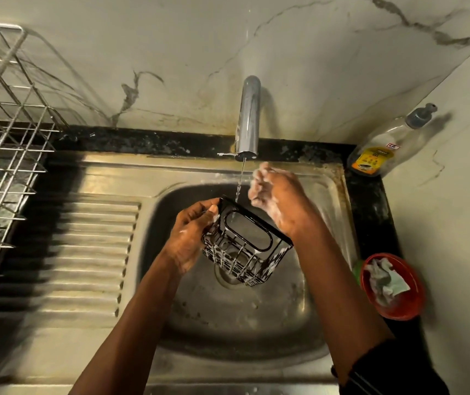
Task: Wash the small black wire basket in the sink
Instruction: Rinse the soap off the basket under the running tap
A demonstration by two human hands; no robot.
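Two soapy hands meet over the sink [171, 172]: the left hand [188, 238] grips the tilted black wire basket [245, 252] by one corner, its long side running rightward under the tap's [249, 118] trickle. The right hand [276, 201], loosely curled and empty, hovers just beyond it.

Home kitchen: stainless steel sink w/ ribbed drainboard [97, 252], chrome tap [248, 118] on far marble-look wall, steel wire dish rack [8, 143] left, clear pump dish-soap bottle [381, 149] far right, black stone counter [142, 141].
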